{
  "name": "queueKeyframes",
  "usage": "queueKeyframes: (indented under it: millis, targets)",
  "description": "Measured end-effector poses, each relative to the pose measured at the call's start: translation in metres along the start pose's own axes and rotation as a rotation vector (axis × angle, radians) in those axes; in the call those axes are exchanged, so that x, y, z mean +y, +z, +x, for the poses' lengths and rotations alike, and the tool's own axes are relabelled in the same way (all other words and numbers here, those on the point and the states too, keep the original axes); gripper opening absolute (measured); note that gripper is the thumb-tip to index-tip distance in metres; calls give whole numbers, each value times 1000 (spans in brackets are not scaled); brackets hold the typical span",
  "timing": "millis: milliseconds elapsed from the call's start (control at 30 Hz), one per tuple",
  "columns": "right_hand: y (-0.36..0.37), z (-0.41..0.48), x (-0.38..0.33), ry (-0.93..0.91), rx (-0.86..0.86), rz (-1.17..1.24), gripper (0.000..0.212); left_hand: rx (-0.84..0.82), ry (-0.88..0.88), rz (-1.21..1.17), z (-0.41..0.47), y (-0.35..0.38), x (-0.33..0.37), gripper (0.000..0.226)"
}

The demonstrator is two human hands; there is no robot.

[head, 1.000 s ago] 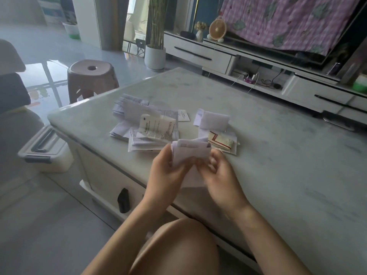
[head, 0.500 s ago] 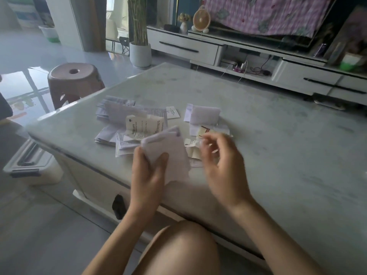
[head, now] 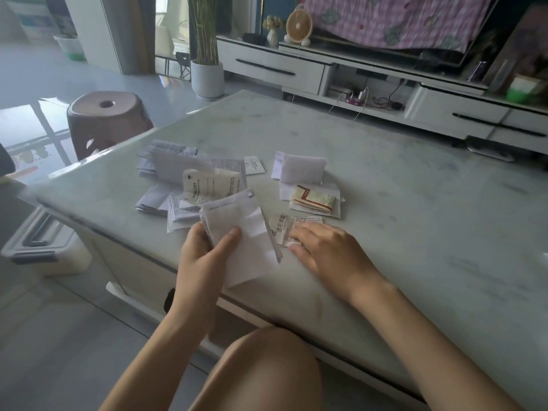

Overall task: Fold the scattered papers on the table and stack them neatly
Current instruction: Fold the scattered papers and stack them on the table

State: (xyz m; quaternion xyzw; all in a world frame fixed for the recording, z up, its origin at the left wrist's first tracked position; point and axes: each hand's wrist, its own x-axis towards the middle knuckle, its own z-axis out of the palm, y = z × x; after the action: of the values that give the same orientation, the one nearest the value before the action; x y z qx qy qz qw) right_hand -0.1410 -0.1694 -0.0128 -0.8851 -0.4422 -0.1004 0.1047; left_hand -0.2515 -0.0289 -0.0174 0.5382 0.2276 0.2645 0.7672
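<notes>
My left hand (head: 204, 250) holds a folded white sheet (head: 243, 232) upright over the table's front edge, thumb across its face. My right hand (head: 323, 247) lies flat with straight fingers on a small printed leaflet (head: 289, 228) on the table. A loose heap of unfolded papers (head: 189, 182) sits behind the left hand. To the right lie a folded white paper (head: 301, 169) and a red-and-cream folded leaflet (head: 314, 198) on top of white sheets.
The pale marble table (head: 415, 221) stretches right and back. A brown stool (head: 103, 120) stands at the far left, a lidded plastic box (head: 38, 247) on the floor below. A TV cabinet (head: 370, 84) runs along the back. My knee (head: 267, 366) is under the table edge.
My right hand let go of the white sheet, moved right and came down on the printed leaflet. My left hand kept the sheet and tilted it up.
</notes>
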Motion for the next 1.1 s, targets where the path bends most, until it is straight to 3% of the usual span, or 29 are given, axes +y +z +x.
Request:
queueKeyframes:
  millis: [100, 233, 433, 633, 833, 1000, 1100]
  targets:
    - [-6, 5, 1, 115, -16, 128, 56, 0, -23, 16, -1, 0, 0, 14]
    - [-10, 16, 7, 228, -42, 227, 12, -7, -37, 38, -1, 0, -1, 12]
    - [-15, 30, 11, 327, -269, 49, 53, -30, -45, 48, 0, 3, 1, 14]
    - [-28, 24, 17, 431, -440, 270, 34, -8, -42, 88, -1, 7, 2, 13]
    - [-37, 14, 21, 415, -193, 829, 21, 45, 18, 108, 1, 14, 0, 15]
    - [-57, 2, 12, 434, 63, 1341, 34, 65, 117, 174, 8, 32, -1, 19]
    - [-46, -1, -9, 415, 117, 1356, 28, 12, 106, 160, 9, 46, -2, 19]
